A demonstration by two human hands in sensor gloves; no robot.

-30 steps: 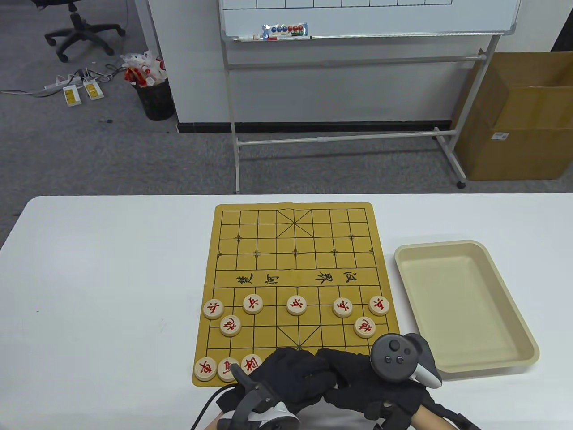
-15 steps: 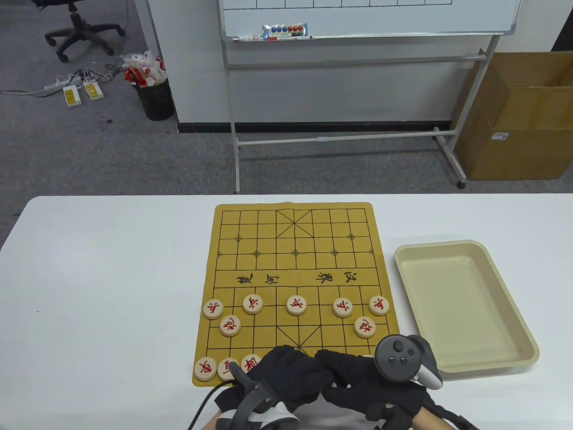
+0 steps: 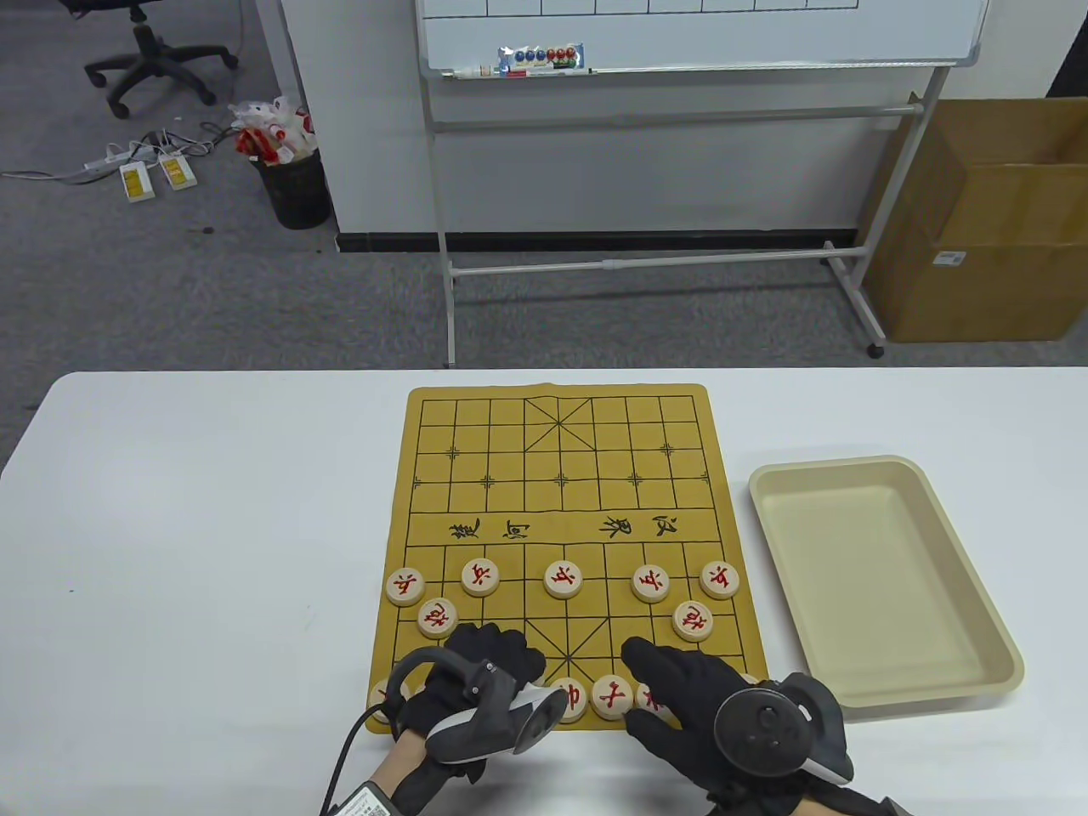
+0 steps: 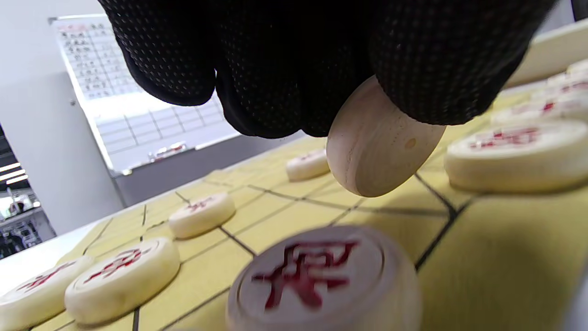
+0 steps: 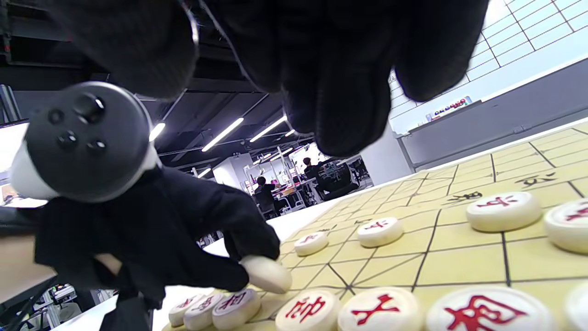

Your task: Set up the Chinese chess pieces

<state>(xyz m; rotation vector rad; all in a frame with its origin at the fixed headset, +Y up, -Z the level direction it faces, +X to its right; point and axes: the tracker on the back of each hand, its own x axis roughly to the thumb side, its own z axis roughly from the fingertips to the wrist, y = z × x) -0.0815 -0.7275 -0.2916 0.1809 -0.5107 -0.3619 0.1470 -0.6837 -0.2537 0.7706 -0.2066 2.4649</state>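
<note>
An office floor with a whiteboard [image 3: 697,34], a bin [image 3: 293,191] and a cardboard box [image 3: 986,221] lies beyond the white table [image 3: 195,527]. In the table view the yellow board [image 3: 565,501] sits mid-table with a beige tray [image 3: 884,578] just beside it at 3 o'clock. Five red-marked pieces line a row near the river, the middle one [image 3: 563,580] at the centre, and two more sit one row nearer the person. The left hand [image 3: 476,680] hovers over the near row at 7 o'clock of the board; the right hand [image 3: 697,697] lies at 5 o'clock with fingers spread loose, touching a back-row piece [image 3: 611,695] or just beside it, I cannot tell which. In the left wrist view the left fingers [image 4: 285,69] pinch a tilted blank-faced piece [image 4: 376,147] just above the board, with a red-marked disc [image 4: 321,280] below at 6 o'clock. In the right wrist view the right fingers [image 5: 340,69] hang slack and hold nothing, while across the board the left hand pinches its pale piece [image 5: 266,273] above the back row.
</note>
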